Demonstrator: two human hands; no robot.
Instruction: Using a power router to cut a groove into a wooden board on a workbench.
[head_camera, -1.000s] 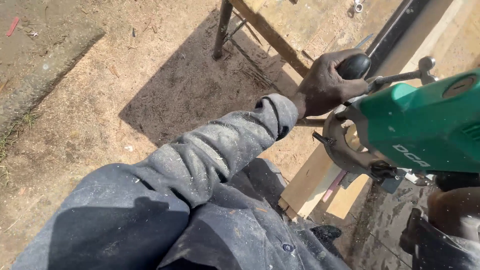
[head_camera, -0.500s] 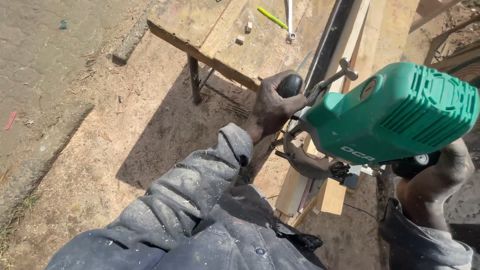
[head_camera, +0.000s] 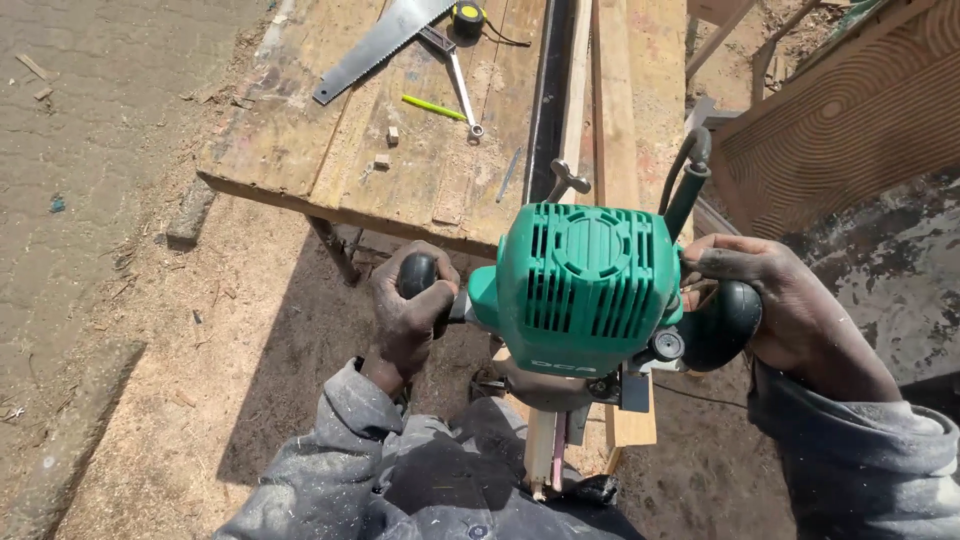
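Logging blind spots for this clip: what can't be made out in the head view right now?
- Router base and cutter: hidden beneath its green housing.
- Where the router meets the wood strips: covered by the router.
- Left hand palm and knob: mostly wrapped by fingers.
- Saw handle: cut off by the top edge.
- Carved panel: cut off by the right edge.

Workbench (head_camera: 300, 150), wooden, on sandy ground. On it: handsaw (head_camera: 375, 45), tape measure (head_camera: 467, 17), yellow pencil (head_camera: 433, 107), metal tool (head_camera: 462, 92), two small wood blocks (head_camera: 386, 148). Carved panel (head_camera: 850, 120) at right.
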